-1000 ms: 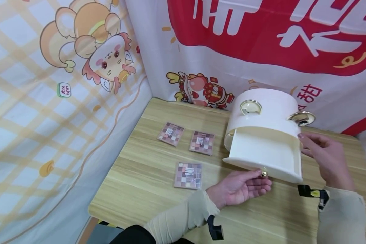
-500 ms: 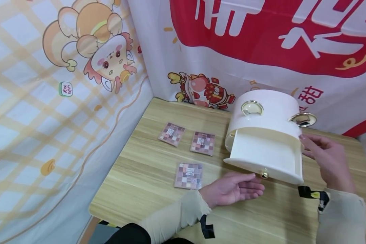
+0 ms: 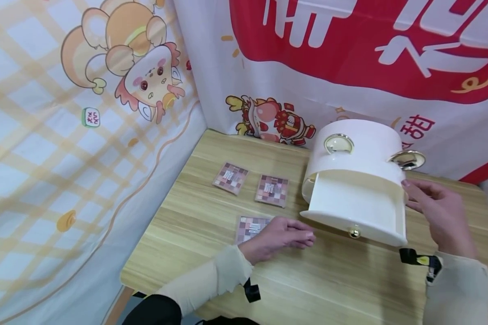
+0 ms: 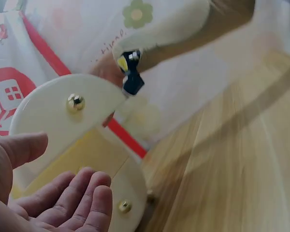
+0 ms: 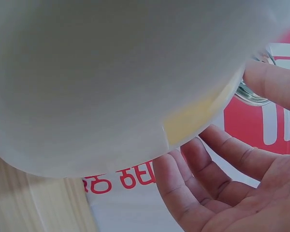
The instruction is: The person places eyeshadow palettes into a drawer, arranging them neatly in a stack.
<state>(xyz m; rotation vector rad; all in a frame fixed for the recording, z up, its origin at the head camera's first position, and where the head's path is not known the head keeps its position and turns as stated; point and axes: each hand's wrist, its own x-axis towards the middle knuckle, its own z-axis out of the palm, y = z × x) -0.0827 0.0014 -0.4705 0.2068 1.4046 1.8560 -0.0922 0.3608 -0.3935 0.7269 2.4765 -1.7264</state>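
A white rounded storage box with gold-rimmed, ear-like pieces on top stands at the back right of the table. Its upper drawer is pulled out, showing a bare inside and a gold knob on the front. My right hand touches the box's right side with thumb and fingertips; the right wrist view shows the fingers spread along its curved edge. Loosely bent and holding nothing, my left hand hovers left of the drawer front. It partly covers the nearest eyeshadow palette, a checkered square.
Two more checkered palettes lie farther back on the wooden table. Printed cloths hang behind and to the left. A lower front with its own gold knob shows beneath the drawer in the left wrist view.
My left hand has left the drawer knob and moved left, over the nearest palette. My right hand stays at the box's side, and the drawer remains pulled out.
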